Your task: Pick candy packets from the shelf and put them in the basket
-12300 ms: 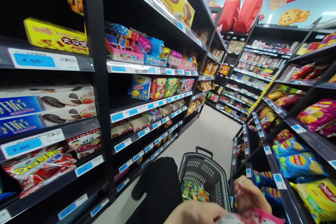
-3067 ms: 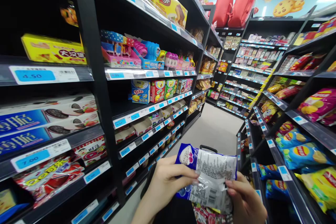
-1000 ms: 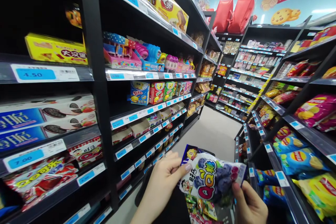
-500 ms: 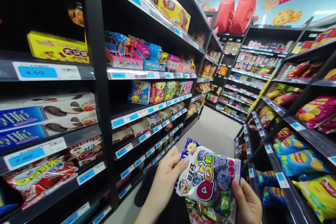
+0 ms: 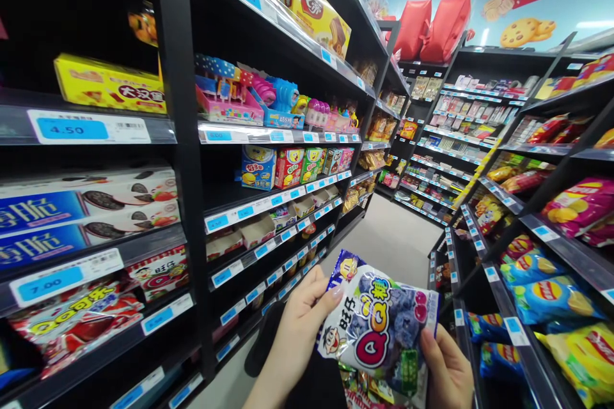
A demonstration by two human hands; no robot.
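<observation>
Flanking candy bag: snack shelves, prob. both sides

Left hand and right hand raised side by side, fingers curled in a pinch.

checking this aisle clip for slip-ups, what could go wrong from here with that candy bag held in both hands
1. The candy bag is pinched only at its edges by the left hand and right hand, so the glossy pack could slip.
2. Other packets lie right below it; a dropped bag may land on them and get mixed in.
3. The chip bags on the close right-hand shelf could be knocked by the right elbow.
</observation>
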